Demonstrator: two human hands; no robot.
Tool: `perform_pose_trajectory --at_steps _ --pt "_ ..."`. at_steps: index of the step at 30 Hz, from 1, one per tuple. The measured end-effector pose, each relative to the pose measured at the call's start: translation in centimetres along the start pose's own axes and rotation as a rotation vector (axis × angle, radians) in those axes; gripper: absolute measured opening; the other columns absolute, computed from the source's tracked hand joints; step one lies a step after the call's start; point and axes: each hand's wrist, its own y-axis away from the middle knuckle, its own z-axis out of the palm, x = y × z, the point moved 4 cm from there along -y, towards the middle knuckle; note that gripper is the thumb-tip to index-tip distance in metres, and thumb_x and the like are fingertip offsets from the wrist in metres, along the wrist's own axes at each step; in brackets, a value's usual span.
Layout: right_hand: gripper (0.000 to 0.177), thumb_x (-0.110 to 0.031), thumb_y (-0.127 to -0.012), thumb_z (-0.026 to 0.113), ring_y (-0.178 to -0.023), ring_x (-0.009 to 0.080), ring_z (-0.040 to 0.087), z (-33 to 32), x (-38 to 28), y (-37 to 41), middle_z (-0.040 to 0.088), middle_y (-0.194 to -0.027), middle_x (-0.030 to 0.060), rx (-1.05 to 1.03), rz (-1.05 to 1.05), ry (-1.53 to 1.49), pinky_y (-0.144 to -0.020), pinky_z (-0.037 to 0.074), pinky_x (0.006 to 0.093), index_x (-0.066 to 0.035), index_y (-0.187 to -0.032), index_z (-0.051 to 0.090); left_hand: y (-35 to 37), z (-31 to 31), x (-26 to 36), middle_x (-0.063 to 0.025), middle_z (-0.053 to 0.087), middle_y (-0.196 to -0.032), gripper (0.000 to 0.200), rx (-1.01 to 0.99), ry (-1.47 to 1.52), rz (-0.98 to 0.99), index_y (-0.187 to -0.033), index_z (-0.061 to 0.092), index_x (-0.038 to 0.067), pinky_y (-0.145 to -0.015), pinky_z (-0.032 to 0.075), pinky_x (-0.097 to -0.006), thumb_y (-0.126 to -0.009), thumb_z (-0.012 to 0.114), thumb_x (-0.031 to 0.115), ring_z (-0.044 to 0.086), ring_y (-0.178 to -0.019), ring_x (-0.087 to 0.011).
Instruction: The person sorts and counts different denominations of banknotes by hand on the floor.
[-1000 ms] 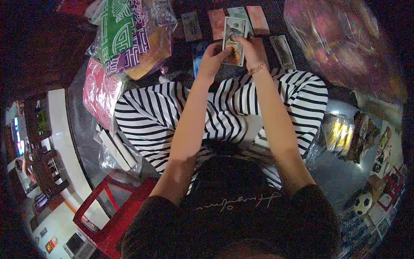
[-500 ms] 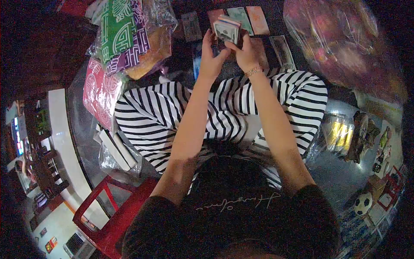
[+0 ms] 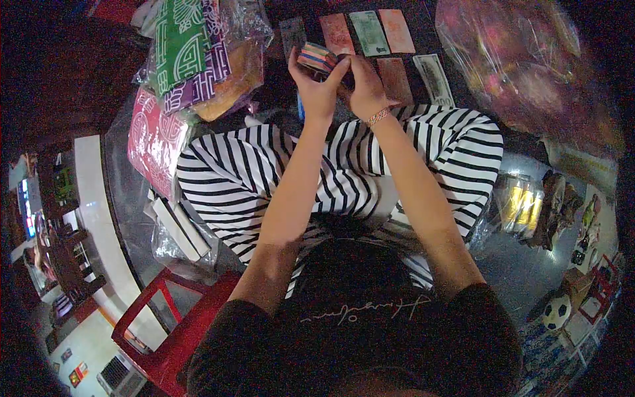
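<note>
A thick stack of paper banknotes (image 3: pixel 316 57) sits between my hands, tilted so its many-coloured layered edge faces me. My left hand (image 3: pixel 317 94) grips it, fingers on the far left side and thumb at the near right. My right hand (image 3: pixel 368 91), with a bracelet at the wrist, is closed at the stack's right end; its fingertips are partly hidden. Beyond the hands lie single notes: a reddish note (image 3: pixel 338 34), a green note (image 3: pixel 369 33), an orange note (image 3: pixel 397 31) and a dark note (image 3: pixel 293 34). Nearer are a brownish-red note (image 3: pixel 395 81) and a grey-white dollar-like note (image 3: pixel 433 80).
Plastic-wrapped green and purple printed packs (image 3: pixel 182 53) and a pink pack (image 3: pixel 155 142) are at left. A large clear-wrapped bundle (image 3: pixel 509 59) lies at right. A red chair (image 3: pixel 178 341) stands lower left; yellow packets (image 3: pixel 521 204) and a football (image 3: pixel 557 312) are at right.
Both hands have shifted left with the stack. It has turned from showing a dollar-like note's face to showing its layered edge, and more of the notes behind is uncovered.
</note>
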Motion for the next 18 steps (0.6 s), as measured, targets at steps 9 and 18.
perform_pose_trajectory --at_steps 9,18 --pt "0.051 -0.002 -0.073 0.055 -0.111 0.0380 0.043 1.2 1.5 0.4 0.045 -0.120 0.0247 0.008 0.045 -0.001 -0.093 0.038 0.0414 0.002 -0.121 0.038 0.2 0.1 1.6 -0.0136 0.039 -0.118 0.093 0.000 -0.217 0.237 -0.131 0.020 0.003 -0.089 0.041 -0.0306 -0.061 0.080 0.008 0.044 -0.105 -0.0197" --pt "0.038 -0.003 -0.072 0.052 -0.102 0.0380 0.050 -0.2 0.9 0.3 0.053 -0.108 0.0224 0.076 0.101 -0.099 -0.088 0.041 0.0410 -0.002 -0.110 0.050 0.9 0.9 2.3 -0.0181 0.046 -0.113 0.089 -0.066 -0.428 0.436 -0.130 0.027 0.001 -0.090 0.039 -0.0317 -0.061 0.081 0.019 0.049 -0.103 -0.0243"
